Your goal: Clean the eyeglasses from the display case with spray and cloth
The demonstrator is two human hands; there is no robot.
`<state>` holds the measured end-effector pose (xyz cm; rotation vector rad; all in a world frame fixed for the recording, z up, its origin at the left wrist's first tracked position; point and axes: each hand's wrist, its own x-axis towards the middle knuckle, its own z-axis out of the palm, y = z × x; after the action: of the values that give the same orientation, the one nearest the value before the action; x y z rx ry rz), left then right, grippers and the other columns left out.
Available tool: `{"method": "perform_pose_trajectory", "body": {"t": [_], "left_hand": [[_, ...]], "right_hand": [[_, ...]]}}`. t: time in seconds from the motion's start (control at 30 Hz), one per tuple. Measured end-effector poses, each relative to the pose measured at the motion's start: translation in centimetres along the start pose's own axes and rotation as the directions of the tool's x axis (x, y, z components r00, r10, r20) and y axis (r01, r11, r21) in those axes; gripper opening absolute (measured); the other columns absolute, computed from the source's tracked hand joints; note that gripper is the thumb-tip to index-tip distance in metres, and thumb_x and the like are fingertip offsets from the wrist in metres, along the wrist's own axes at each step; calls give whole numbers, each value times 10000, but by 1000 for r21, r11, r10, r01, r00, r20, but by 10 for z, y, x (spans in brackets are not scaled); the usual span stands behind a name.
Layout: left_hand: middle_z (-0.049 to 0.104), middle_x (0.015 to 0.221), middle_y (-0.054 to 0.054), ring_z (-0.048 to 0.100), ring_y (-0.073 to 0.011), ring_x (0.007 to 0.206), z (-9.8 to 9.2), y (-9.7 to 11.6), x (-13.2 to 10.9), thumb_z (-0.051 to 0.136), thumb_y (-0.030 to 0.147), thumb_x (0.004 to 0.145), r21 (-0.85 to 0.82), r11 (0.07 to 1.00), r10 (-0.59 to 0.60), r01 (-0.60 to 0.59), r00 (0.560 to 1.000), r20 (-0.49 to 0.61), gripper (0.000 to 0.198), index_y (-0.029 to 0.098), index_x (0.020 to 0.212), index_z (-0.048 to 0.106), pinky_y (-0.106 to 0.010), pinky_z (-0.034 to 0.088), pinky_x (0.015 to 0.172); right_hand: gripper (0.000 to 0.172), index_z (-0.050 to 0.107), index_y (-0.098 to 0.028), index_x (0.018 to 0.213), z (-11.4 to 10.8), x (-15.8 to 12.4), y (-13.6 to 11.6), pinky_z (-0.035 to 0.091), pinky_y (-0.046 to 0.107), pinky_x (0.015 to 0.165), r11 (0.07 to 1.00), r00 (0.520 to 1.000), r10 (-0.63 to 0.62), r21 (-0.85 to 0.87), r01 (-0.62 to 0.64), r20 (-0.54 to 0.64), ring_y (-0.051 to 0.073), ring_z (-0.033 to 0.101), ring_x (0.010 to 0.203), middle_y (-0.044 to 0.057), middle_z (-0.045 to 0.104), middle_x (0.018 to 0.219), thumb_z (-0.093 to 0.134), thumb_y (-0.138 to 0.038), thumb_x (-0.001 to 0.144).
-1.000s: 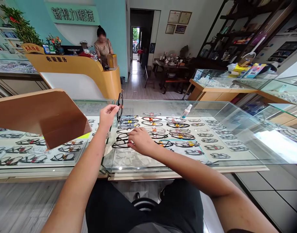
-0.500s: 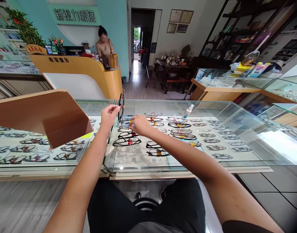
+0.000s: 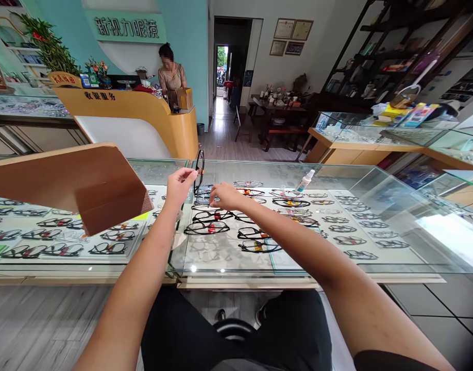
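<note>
Head view, only one I have. I'm seated at the near edge of the glass counter [image 3: 298,268]. My left hand [image 3: 179,186] pinches a pair of black glasses [image 3: 199,170] by one side and holds them upright above the far middle of the counter top. My right hand [image 3: 225,196] lies just beside them, fingers curled low over the rows of frames [image 3: 209,221] on the glass; can't tell whether it grips one.

Progress, my read: several black frames, some with red or orange tags, sit lined up on the left-middle of the top; one pair is in hand, not set down. More frames sit in the case under the glass.

Cardboard box flap [image 3: 78,185] over the left end. Small spray bottle [image 3: 305,181] near the far edge, right of my hands. A person stands at the yellow reception desk [image 3: 144,111] behind.
</note>
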<state>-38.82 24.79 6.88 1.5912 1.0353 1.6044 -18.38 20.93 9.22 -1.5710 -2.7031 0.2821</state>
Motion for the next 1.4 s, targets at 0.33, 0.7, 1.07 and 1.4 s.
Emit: {"method": "perform_pose_trajectory", "body": {"t": [0.33, 0.7, 1.07, 1.4], "left_hand": [[802, 904, -62, 694, -221, 846, -1, -1, 0, 838, 603, 823, 20, 1000, 11, -11, 1000, 4, 397, 213, 892, 811, -349, 551, 812], [823, 927, -68, 712, -233, 875, 0, 0, -1, 833, 585, 832, 17, 1000, 15, -15, 1000, 2, 378, 212, 894, 818, -371, 572, 866], [821, 949, -76, 731, -236, 889, 1, -1, -2, 828, 591, 829, 34, 999, 28, -28, 1000, 5, 387, 211, 900, 817, -364, 576, 844], [836, 940, -72, 723, -237, 876, 0, 3, -3, 800, 570, 877, 54, 997, 48, -49, 999, 20, 361, 210, 894, 821, -370, 580, 866]], "right_hand": [[186, 890, -241, 1150, 3, -3, -5, 464, 386, 1035, 999, 999, -20, -30, 18, -46, 301, 636, 1291, 115, 762, 1429, 745, -330, 1077], [232, 876, -197, 1164, 12, 9, -5, 436, 410, 1022, 993, 995, -14, -116, 3, -100, 315, 628, 1266, 140, 801, 1335, 669, -283, 1105], [222, 861, -183, 1184, 7, 16, -7, 444, 436, 1063, 989, 990, 23, -143, -42, -136, 331, 629, 1307, 154, 778, 1370, 678, -275, 1099], [280, 872, -229, 1032, 20, -52, -40, 433, 434, 1068, 991, 989, -132, 24, 133, -67, 321, 639, 1273, 102, 795, 1335, 863, -507, 995]]}}
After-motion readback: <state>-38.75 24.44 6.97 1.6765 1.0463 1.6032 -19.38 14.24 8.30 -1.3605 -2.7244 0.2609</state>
